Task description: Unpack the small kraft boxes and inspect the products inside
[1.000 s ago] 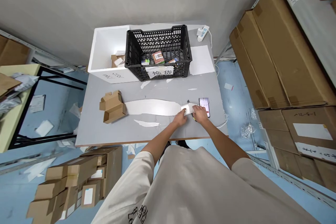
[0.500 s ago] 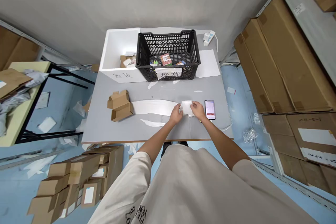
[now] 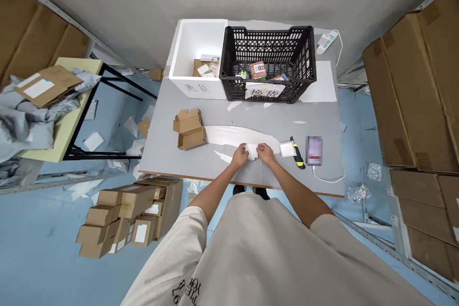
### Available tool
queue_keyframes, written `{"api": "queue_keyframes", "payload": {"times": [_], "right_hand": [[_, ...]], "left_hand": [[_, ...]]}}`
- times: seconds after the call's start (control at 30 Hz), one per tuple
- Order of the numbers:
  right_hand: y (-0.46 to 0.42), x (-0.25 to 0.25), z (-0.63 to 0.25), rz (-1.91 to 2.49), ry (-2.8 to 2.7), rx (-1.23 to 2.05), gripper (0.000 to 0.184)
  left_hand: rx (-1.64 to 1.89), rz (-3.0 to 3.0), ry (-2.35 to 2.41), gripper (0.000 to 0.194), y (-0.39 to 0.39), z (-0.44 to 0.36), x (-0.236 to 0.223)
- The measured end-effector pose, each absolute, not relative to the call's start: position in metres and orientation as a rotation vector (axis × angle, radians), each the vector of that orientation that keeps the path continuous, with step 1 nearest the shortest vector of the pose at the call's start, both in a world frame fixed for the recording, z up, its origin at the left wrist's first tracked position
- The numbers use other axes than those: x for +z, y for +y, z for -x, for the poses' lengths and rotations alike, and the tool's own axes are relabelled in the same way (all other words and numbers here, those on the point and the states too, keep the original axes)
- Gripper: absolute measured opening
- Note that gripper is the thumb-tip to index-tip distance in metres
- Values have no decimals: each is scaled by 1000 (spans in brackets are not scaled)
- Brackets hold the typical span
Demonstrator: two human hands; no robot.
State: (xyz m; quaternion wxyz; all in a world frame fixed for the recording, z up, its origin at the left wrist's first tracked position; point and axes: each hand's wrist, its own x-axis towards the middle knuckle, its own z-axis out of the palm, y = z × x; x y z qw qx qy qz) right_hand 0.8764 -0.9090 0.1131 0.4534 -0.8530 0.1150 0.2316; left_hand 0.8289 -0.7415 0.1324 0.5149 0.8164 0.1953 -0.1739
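Observation:
My left hand (image 3: 241, 155) and my right hand (image 3: 265, 154) are close together near the table's front edge. Both pinch a small white paper-like piece (image 3: 252, 151) between them. Whether it is a slip or a thin packet is too small to tell. Under and behind the hands runs a long white strip (image 3: 233, 135). To the right lies a small white square (image 3: 287, 149), beside a black-and-yellow utility knife (image 3: 299, 155). An open brown cardboard box (image 3: 189, 130) lies left of the strip.
A phone (image 3: 314, 151) with a white cable lies at the right. Behind stand a white foam box (image 3: 201, 87) and a black plastic crate (image 3: 267, 33), both holding small items. A power strip (image 3: 326, 42) sits at the back right corner. Cartons (image 3: 136, 201) are stacked on the floor.
The view has swung left. The white square between my hands is now let go by the knife, which has come into fuller view. My hands have shifted left and closed on another white piece.

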Motion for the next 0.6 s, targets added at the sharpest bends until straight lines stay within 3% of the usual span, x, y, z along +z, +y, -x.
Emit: {"api": "queue_keyframes", "payload": {"times": [0.17, 0.43, 0.6], "right_hand": [[-912, 117, -872, 2118, 285, 486, 28], [-912, 115, -862, 2011, 257, 558, 15], [-899, 118, -874, 1966, 15, 561, 41]], "left_hand": [[-424, -1857, 490, 48, -728, -832, 134], [-375, -1709, 361, 49, -718, -856, 130], [-318, -1808, 406, 48, -708, -854, 130]]}}
